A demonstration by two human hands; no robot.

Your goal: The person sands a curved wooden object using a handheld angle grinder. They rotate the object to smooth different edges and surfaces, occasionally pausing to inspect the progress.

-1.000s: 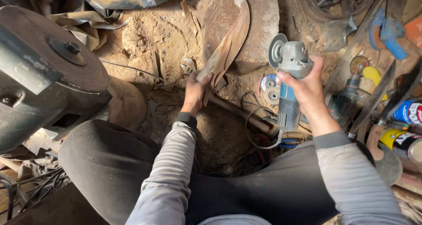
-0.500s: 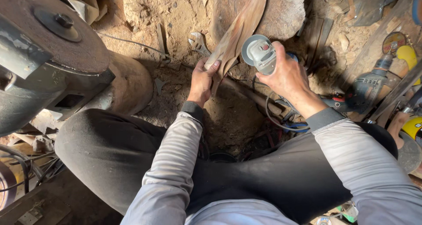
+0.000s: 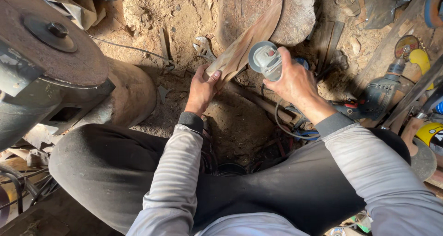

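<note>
A curved wood strip (image 3: 249,44), leaning against a stump (image 3: 295,14), was gripped at its lower end by the left hand (image 3: 201,89); a grinder (image 3: 266,60) was clasped beside it by the right hand (image 3: 293,83).

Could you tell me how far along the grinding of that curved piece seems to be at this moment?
Set up: the curved wooden piece leans on the stump, its lower end gripped by the left hand. In hand: the right hand holds the angle grinder with its disc right at the piece's edge. Left: whether any surface is already ground cannot be told.
</note>
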